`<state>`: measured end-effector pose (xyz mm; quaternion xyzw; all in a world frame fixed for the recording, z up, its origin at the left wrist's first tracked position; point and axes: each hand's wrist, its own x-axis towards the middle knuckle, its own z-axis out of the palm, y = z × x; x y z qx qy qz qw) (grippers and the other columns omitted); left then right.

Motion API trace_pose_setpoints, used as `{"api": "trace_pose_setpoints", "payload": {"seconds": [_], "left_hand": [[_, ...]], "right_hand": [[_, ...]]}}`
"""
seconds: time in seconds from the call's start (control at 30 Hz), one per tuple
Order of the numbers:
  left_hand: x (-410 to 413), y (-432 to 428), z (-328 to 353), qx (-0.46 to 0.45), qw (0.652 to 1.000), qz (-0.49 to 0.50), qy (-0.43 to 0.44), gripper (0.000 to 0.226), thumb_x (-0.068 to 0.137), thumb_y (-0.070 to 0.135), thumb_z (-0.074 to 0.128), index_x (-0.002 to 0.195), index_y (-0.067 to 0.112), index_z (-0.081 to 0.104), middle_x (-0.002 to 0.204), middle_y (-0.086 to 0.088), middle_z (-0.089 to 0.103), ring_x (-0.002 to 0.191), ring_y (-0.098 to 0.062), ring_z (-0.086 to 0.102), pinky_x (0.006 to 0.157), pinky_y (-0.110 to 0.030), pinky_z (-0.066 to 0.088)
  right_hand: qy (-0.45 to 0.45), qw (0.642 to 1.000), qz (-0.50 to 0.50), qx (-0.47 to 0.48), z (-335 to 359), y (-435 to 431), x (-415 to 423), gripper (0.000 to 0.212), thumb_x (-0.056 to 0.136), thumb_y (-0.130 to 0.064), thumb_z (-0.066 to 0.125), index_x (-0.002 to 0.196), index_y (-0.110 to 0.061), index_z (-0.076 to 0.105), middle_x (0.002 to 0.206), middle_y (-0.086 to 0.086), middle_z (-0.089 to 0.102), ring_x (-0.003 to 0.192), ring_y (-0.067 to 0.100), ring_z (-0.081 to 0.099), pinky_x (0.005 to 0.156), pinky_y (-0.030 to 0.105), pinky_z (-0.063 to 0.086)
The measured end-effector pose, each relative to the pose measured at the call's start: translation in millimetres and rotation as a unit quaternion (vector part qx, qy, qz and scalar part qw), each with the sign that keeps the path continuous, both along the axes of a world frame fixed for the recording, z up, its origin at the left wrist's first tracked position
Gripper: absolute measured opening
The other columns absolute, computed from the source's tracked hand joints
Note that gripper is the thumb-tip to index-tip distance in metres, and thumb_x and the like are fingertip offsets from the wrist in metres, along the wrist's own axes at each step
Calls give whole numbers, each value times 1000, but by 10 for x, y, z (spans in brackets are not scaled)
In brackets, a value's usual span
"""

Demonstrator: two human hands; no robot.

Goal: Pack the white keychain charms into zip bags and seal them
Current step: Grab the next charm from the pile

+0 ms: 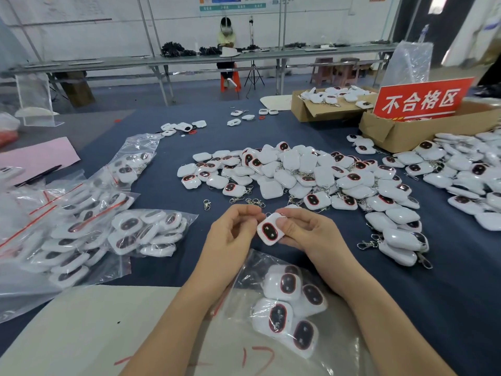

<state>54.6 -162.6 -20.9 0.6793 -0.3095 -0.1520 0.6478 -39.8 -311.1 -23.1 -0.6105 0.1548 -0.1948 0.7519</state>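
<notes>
Pinching one charm (270, 231) in two-hand grip: right hand (306, 234) on body, left hand (233, 234) at ring end. Risk: snagging keyring on bag mouth, dropping into loose pile (311, 175) beyond grip. Below grip, unsealed zip bag (252, 270) holding several charms; left of grip, filled bags (81, 237) on worktop (162, 191).

Blurred, edge-cropped zip bags (40, 240) at left; distant wall posters (233, 2) illegible.

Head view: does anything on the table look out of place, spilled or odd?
A few loose clasps lie on the blue cloth just beyond the held charm, apparently attached to no charm. Farther back, stray charms sit scattered apart from the main pile.
</notes>
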Motion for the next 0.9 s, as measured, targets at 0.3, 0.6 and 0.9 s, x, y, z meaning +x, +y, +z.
{"api": "trace_pose_setpoints", "payload": {"seconds": [0.3,0.6,0.9], "left_hand": [[13,-14,25,31,998,-52,21,15,100,17,63,112,19,72,94,1,78,78,-7,71,75,-18,55],[27,-10,28,7,997,-61,45,15,98,11,64,110,13,72,94,-1,78,80,-9,70,77,-20,55],[37,-5,15,1,1000,-12,21,19,102,19,61,116,22,73,99,-1,78,83,-15,71,80,-27,60]], "right_hand": [[-6,999,-17,36,30,16,0,11,87,-16,76,91,-26,78,98,8,78,94,20,75,74,21,58],[-24,997,-1,78,13,5,-11,24,70,-32,82,92,-23,79,100,12,77,95,23,75,74,21,59],[-31,999,-6,22,20,30,9,34,74,-33,78,104,-19,72,95,7,77,86,18,74,72,22,58]]}}
